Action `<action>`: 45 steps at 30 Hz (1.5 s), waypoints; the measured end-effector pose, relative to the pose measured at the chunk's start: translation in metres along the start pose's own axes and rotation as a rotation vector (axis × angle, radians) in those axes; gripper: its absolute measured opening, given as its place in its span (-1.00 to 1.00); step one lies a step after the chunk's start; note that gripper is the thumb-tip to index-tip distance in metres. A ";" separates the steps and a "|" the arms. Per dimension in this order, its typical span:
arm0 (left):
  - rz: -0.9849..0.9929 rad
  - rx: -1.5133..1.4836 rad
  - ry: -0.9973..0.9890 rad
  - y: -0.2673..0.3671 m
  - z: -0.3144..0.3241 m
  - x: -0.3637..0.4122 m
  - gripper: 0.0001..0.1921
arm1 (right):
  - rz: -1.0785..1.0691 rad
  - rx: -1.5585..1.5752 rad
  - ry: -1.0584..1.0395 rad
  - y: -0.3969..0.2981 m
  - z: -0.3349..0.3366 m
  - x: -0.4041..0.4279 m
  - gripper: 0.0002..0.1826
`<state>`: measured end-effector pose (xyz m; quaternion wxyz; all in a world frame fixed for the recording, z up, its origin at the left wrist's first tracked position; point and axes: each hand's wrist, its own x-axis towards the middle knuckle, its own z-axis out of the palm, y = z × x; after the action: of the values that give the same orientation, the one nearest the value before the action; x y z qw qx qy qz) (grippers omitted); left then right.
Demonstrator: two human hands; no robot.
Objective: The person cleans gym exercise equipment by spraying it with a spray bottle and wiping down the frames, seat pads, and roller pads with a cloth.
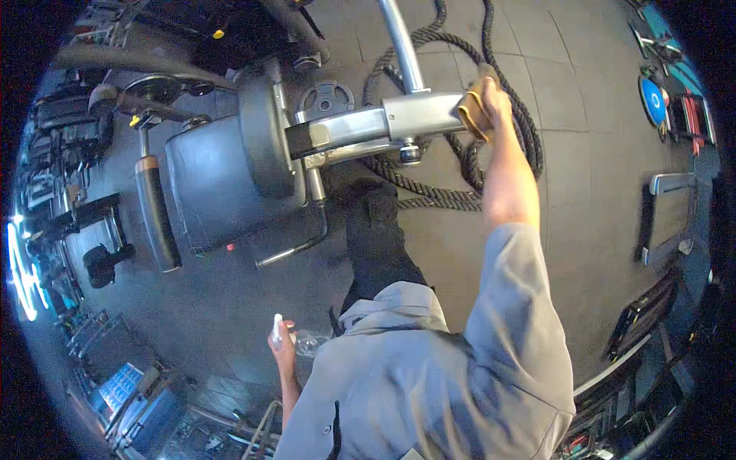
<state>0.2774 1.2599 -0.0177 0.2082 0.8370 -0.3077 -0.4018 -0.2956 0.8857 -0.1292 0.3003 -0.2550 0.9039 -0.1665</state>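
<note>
My right hand point(495, 103) presses a folded brown cloth point(475, 112) against the end of a silver metal beam point(425, 115) on an exercise machine. Down at my left side, my left hand point(282, 339) grips a clear spray bottle point(307, 344) by its white trigger head. A bright upright tube point(405, 52) rises from the beam, and a round adjustment knob point(409, 154) sits below it. The beam runs left to a black padded seat point(215, 178) and a round pad point(264, 138).
Coiled black battle rope point(437, 198) lies on the dark tiled floor beyond and beneath the beam. A grey weight plate point(325, 103) is near the seat. A bent metal lever point(293, 250) and a black-gripped handle point(156, 213) stick out on the left. More gym equipment lines both sides.
</note>
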 end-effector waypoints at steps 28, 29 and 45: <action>-0.188 0.053 0.020 0.052 0.037 -0.003 -0.56 | -0.512 -0.494 -1.035 -0.150 0.108 -0.064 -0.28; -0.194 0.052 0.015 0.057 0.040 -0.001 -0.56 | -0.337 -0.463 -1.071 -0.151 0.099 -0.059 -0.29; -0.213 -0.055 0.050 0.078 0.064 0.044 -0.61 | 0.773 1.186 -0.369 0.052 0.031 -0.151 -0.45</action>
<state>0.2207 1.1667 -0.0328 0.1948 0.8686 -0.2005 -0.4090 -0.1908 1.0084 -0.1074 0.5726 0.2639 0.6219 -0.4645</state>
